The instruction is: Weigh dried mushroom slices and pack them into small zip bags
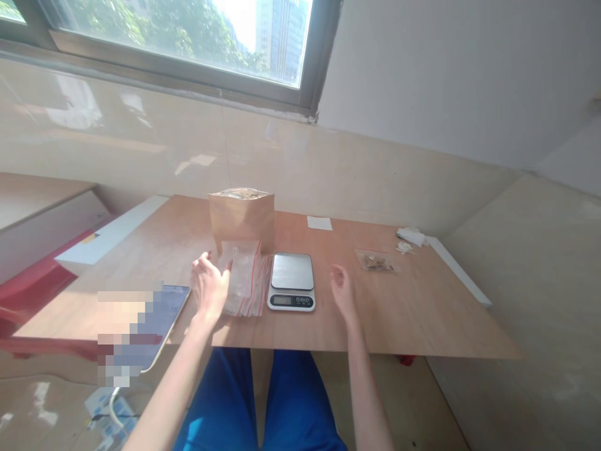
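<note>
My left hand (210, 287) is at the left edge of a stack of clear zip-lock bags (253, 294) with red seal strips. Its thumb stands apart from the curved fingers, and it holds nothing. Just right of the stack is a white kitchen scale (292, 274) with a bare metal plate. My right hand (342, 289) hovers to the right of the scale, fingers loosely bent and nothing visible in them. Behind the bags stands a brown kraft pouch (241, 216), its top open. Farther right lies a filled clear bag (375, 262) with brownish pieces inside.
A phone (162, 326) with a white cable (115, 407) sits at the table's left front. White paper (320, 223) lies at the back, and crumpled white scraps (406, 241) at the back right. A wall and a window (188, 37) rise behind the wooden table (399, 326).
</note>
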`<state>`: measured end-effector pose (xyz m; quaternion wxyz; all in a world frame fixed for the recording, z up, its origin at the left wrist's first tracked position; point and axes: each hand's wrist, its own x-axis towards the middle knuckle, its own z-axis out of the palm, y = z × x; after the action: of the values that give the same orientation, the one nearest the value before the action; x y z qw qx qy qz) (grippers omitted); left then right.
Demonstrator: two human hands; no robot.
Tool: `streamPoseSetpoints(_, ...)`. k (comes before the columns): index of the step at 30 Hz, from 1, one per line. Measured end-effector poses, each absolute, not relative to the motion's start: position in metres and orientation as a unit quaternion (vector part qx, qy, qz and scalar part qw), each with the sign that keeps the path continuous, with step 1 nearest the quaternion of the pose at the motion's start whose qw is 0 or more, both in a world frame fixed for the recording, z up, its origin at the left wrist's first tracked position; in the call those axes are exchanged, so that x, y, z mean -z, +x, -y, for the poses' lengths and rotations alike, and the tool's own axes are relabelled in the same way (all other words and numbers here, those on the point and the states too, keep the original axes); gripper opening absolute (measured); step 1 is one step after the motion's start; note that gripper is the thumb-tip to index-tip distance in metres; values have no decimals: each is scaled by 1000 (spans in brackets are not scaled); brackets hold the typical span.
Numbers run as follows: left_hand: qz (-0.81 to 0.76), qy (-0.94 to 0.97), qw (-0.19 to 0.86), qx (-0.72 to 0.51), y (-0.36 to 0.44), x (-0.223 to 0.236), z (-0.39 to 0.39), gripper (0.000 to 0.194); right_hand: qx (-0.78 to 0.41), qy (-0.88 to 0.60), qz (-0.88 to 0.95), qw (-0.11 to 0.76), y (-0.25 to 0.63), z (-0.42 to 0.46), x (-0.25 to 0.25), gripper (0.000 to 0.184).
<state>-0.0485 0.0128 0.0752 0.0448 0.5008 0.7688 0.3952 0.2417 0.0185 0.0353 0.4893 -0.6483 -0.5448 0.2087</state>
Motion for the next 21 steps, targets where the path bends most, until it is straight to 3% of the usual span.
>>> streamPoseSetpoints(3,-722,583,-48,-369,-46,-64,-16,50,-38,-737,515,437,292,-59,-24,41)
streamPoseSetpoints(5,-688,645,-45,-330,-40,-50,-16,43,8,-775,500,387,316,-79,-18,47)
streamPoseSetpoints(8,-676,690,4,-258,-30,-21,-15,40,21,-789,496,363,338,-95,-13,41)
streamPoseSetpoints(14,-656,707,29,-263,-31,17,-17,45,12,-761,522,386,344,-72,-18,26)
streamPoseSetpoints(18,-642,661,118,-370,-34,6,-14,39,0,-740,524,423,303,-8,-28,25)
streamPoseSetpoints(21,-620,636,164,-429,-23,-20,1,43,-76,-712,472,515,257,44,-49,20)
